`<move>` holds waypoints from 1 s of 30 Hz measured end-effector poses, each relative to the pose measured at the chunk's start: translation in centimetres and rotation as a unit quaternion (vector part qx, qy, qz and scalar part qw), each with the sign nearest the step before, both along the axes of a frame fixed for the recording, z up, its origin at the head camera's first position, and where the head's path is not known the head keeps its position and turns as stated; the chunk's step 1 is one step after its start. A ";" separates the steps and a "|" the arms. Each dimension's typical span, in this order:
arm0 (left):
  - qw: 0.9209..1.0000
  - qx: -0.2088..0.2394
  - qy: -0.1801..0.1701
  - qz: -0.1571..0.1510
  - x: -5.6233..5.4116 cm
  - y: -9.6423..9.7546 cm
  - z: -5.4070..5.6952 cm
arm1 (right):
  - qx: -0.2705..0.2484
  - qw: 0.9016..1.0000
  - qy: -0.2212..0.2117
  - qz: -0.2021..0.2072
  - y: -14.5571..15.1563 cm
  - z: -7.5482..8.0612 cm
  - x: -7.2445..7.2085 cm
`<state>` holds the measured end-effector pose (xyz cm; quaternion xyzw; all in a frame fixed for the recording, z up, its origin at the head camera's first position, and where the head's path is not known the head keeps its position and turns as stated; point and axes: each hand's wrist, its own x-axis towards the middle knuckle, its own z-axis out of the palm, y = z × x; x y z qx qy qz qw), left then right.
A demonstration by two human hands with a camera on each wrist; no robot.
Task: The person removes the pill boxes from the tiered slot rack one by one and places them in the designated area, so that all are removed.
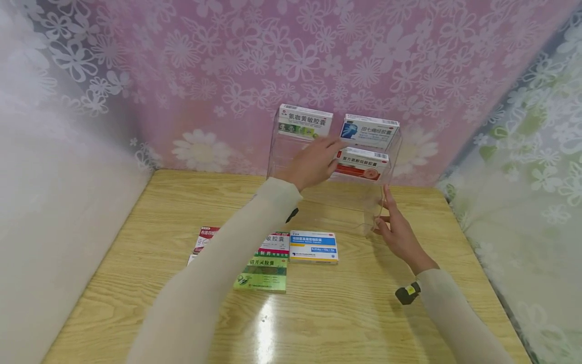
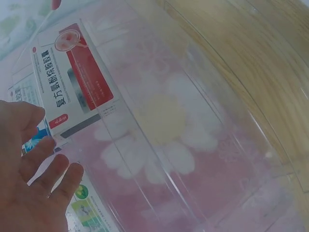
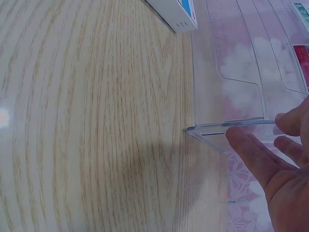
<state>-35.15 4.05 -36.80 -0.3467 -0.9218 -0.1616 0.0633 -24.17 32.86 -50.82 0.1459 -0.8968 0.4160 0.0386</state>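
Observation:
A clear plastic display rack (image 1: 327, 205) stands at the back of the table. On its upper tier are a green-and-white medicine box (image 1: 303, 122) and a blue-and-white medicine box (image 1: 369, 132). A red-and-white medicine box (image 1: 361, 165) sits one tier lower, on the right. My left hand (image 1: 316, 164) is at this box's left end, and its fingers look loosely extended in the left wrist view, fingertips (image 2: 47, 144) right by the box's corner. With thumb and fingers on either side, my right hand (image 3: 285, 159) pinches the rack's right side panel (image 3: 217, 128).
On the table before the rack lie a blue, white and yellow box (image 1: 313, 247), a green box (image 1: 268, 275) and a dark red box (image 1: 206, 237). My left forearm partly covers the boxes there. A flowered pink curtain (image 1: 254, 60) hangs close behind the rack.

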 end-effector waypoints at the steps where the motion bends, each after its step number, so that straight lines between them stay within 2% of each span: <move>1: 1.000 -0.006 0.002 0.003 0.0 0.1 0.0 | -0.001 1.000 -0.001 0.000 0.0 0.0 0.0; 4: 1.000 -0.007 0.020 0.005 -0.1 0.4 -0.3 | -0.004 1.000 -0.004 0.000 -0.1 0.2 0.2; 8: 0.999 0.025 0.037 0.002 -0.2 0.4 -0.7 | -0.009 1.000 -0.001 0.005 -0.1 0.3 0.2; 14: 0.998 0.060 0.026 -0.003 -0.2 0.2 -1.2 | -0.012 1.000 -0.004 0.007 -0.1 0.1 0.1; 17: 0.995 0.099 0.033 -0.004 -0.2 -0.3 -1.3 | -0.011 1.000 -0.007 0.007 -0.1 0.0 0.1; 21: 0.987 0.153 0.041 -0.001 0.3 -1.6 -0.6 | -0.010 1.000 -0.006 0.005 -0.1 0.0 0.0; 25: 0.982 0.189 0.015 -0.001 1.0 -3.1 0.2 | -0.010 1.000 0.001 0.007 -0.1 0.0 -0.1; 30: 0.981 0.194 -0.005 -0.013 2.4 -5.1 0.5 | -0.010 1.000 0.000 0.007 0.0 -0.1 0.0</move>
